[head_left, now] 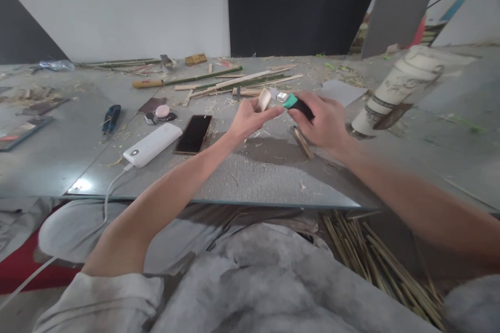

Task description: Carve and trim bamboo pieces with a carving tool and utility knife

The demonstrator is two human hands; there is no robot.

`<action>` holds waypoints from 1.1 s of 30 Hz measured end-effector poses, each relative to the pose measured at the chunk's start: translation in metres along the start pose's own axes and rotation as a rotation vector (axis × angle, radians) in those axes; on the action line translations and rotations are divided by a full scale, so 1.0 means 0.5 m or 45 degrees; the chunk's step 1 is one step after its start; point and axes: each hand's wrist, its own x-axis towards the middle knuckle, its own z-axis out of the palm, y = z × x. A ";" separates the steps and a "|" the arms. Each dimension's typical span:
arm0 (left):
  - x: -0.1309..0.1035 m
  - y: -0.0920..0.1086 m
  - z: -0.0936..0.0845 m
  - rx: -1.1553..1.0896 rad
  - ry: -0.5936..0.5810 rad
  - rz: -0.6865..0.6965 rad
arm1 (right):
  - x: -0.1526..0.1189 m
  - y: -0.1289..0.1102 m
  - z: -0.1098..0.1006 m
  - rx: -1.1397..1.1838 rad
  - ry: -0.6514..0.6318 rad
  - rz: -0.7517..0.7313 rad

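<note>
Pinched in my left hand (250, 120) is a short pale curved piece of bamboo (264, 99). My right hand (327, 120) is wrapped round a utility knife (289, 101) with a teal and black handle, its metal end pointing toward the bamboo. My left thumb reaches across to the front of the knife; whether it presses on it I cannot tell. Both hands are raised a little above the grey worktable (273, 182). A short wooden stick (303, 143) lies on the table beneath my right hand.
A phone (194, 134), a white power bank (153, 144) with a cable, and a blue folding tool (111, 118) lie left. Behind are bamboo strips (242, 83) and a wooden-handled tool (147, 84). A pale cylinder (394, 93) stands right. Bamboo sticks (390, 265) lie below the table edge.
</note>
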 end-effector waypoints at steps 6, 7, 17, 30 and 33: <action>-0.008 0.012 -0.005 -0.023 -0.050 0.008 | -0.001 0.010 0.007 0.006 -0.061 -0.030; -0.008 0.012 -0.004 -0.027 -0.051 0.007 | -0.001 0.012 0.007 0.005 -0.061 -0.034; -0.004 0.010 -0.003 -0.065 -0.071 0.015 | -0.003 0.014 0.008 0.019 -0.074 -0.056; -0.007 0.009 -0.007 -0.059 -0.131 0.008 | -0.007 0.015 0.006 -0.014 -0.065 -0.089; -0.007 0.004 -0.002 -0.051 -0.109 0.025 | -0.005 0.018 0.006 -0.024 -0.038 -0.022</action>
